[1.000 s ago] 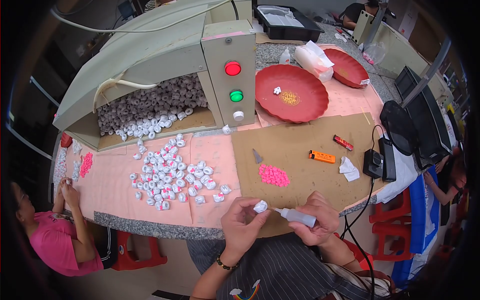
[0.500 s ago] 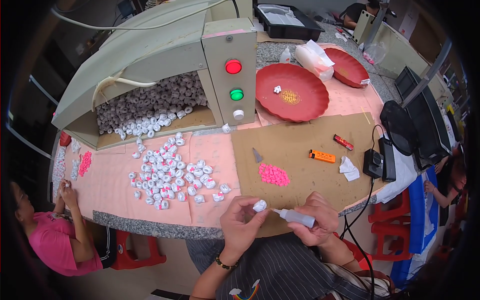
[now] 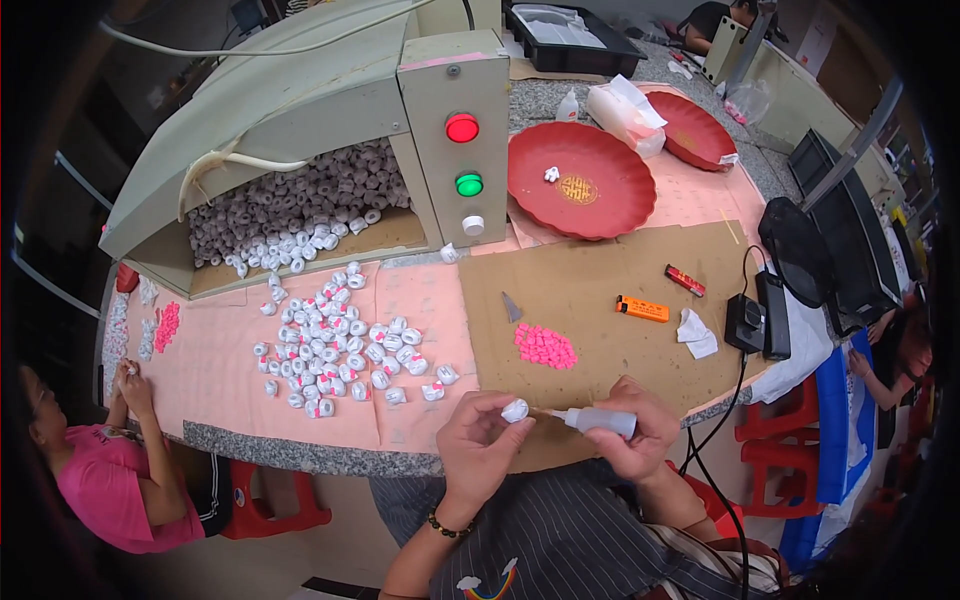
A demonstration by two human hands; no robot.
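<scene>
Two hands busy: left hand pinches white roll, right hand grips squeeze bottle (nozzle touching roll); pink tablets beyond.

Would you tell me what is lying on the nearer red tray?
On the nearer red tray lies one small white piece, beside a yellow centre mark. Nothing else shows on it.

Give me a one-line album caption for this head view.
Left hand pinches a small white spool while right hand aims a squeeze bottle at it.
</scene>
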